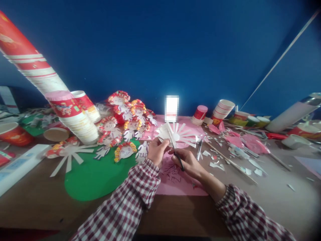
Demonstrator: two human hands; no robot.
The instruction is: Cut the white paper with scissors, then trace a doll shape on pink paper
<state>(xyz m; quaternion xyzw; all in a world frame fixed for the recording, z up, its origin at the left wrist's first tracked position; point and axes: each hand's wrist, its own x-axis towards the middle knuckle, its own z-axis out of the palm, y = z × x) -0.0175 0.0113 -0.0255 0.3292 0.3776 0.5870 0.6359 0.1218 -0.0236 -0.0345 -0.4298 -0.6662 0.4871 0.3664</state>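
My left hand (158,150) pinches a piece of white paper (163,131) over the pink sheet (184,187). Black-handled scissors (178,160) are in my right hand (188,162), their blades pointing up and away against the white paper. Just behind lies a white cup cut into fanned strips (185,134). To the left of my left hand is a small white paper figure (142,150), beside a paper face with red and yellow curled trim (125,151). A pen (199,150) rests right of the scissors.
A green sheet (92,177) lies left, with a leaning stack of paper cups (72,113) behind it. Several decorated faces pile up near the blue wall (160,50). Paper scraps, a wooden stick (232,162) and more stacked cups (223,112) are at the right.
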